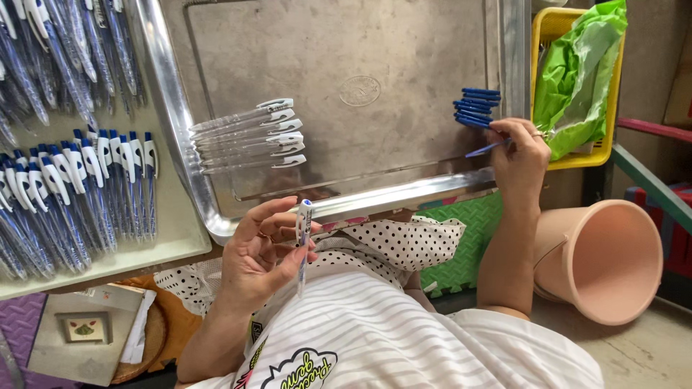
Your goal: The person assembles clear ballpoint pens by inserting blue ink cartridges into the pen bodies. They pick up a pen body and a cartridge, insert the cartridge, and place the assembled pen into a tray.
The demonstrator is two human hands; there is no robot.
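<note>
Holding clear pen barrel in left hand | right hand pinching blue refill

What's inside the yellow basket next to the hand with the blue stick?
A crumpled green plastic bag fills the yellow basket and spills over its rim. Whatever lies under or inside the bag is covered. The right hand beside it holds a thin blue pen part.

Pink bucket; green bag
</note>
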